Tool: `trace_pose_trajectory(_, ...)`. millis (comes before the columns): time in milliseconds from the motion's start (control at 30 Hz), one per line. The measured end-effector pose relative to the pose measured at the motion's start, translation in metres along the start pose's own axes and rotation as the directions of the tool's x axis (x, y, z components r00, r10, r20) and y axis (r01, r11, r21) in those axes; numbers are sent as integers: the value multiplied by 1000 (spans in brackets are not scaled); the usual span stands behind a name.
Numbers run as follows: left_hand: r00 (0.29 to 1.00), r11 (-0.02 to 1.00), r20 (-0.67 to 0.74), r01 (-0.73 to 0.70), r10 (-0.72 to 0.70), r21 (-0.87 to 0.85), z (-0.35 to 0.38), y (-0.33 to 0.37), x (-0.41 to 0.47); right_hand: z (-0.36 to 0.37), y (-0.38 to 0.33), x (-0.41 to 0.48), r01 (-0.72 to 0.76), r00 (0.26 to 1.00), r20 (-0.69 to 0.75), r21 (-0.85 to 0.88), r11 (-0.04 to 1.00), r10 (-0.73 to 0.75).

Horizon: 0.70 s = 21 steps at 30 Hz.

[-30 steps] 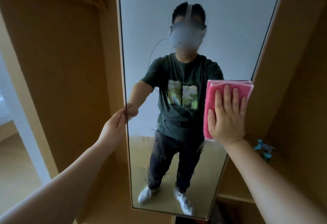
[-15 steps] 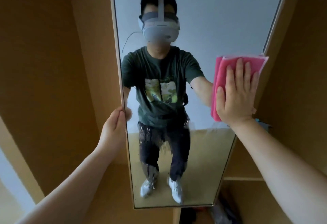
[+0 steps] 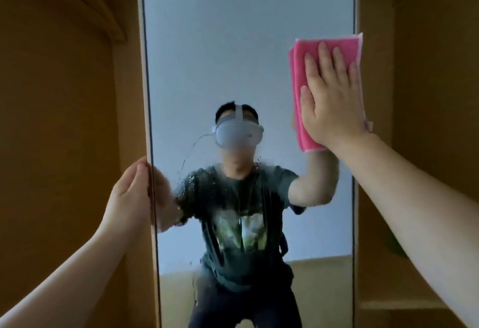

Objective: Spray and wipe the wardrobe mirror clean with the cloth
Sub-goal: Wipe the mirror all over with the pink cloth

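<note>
Mirror: The mirror (image 3: 246, 68) is tall and stands up straight in the middle. It has a thin pale frame (image 3: 143, 68).
Cloth: The cloth (image 3: 298, 81) is pink and folded. It lies flat on the glass, high up on the right side. Its right side lies over the frame there.
Right hand: The right hand (image 3: 334, 99) lies flat on the cloth and presses it on the glass. Its fingers (image 3: 324, 61) are straight, a little apart, and point up. Pink shows above, left of and below the hand.
Left hand: The left hand (image 3: 129, 198) holds the left side of the mirror, lower down than the right hand. Its thumb (image 3: 140, 169) is on the front by the frame. The fingers go round the back, out of sight.
Drops: Wet drops (image 3: 207, 185) and thin runs sit on the middle of the glass.
In the glass: A person (image 3: 241, 250) shows in the mirror, with a grey headset (image 3: 238, 134) and a dark shirt (image 3: 272, 185). One arm goes up to the cloth.
Wardrobe: The brown wardrobe (image 3: 64, 146) is on both sides of the mirror. A shelf (image 3: 103, 9) is up on the left. A ledge (image 3: 401, 307) is low on the right.
Green thing: A green thing (image 3: 394, 247) peeks out by the right arm. It is too blurry to tell what it is.
</note>
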<state>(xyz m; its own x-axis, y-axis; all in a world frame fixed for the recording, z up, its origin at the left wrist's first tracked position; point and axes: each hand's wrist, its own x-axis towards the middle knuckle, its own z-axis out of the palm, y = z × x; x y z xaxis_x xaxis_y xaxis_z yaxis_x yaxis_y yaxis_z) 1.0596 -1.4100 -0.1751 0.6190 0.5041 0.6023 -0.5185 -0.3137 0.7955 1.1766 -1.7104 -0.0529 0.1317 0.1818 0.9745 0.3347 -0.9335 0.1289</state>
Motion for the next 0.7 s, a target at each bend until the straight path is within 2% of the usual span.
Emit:
trace_pose_trajectory(167,998,998,-37,-46,45,-37,12,-13,-16,-1,3,-2,25,1000,13,-12,1000,-24)
trace_pose_trajectory(333,988,990,-152,-46,25,-132,17,-32,-34,0,3,-9,25,1000,19,-24,999,-25)
trace_pose_trajectory(433,987,980,-157,-12,-20,-200,14,-48,-39,1,3,-15,29,999,40,-36,999,-27)
trace_pose_trajectory(600,985,994,-160,-71,57,-83,22,-64,-38,2,4,-32,50,998,52,-65,997,-47)
trace_pose_trajectory(700,975,992,-204,-106,90,-69,29,-63,-41,6,5,-45,71,996,58,-80,994,-66)
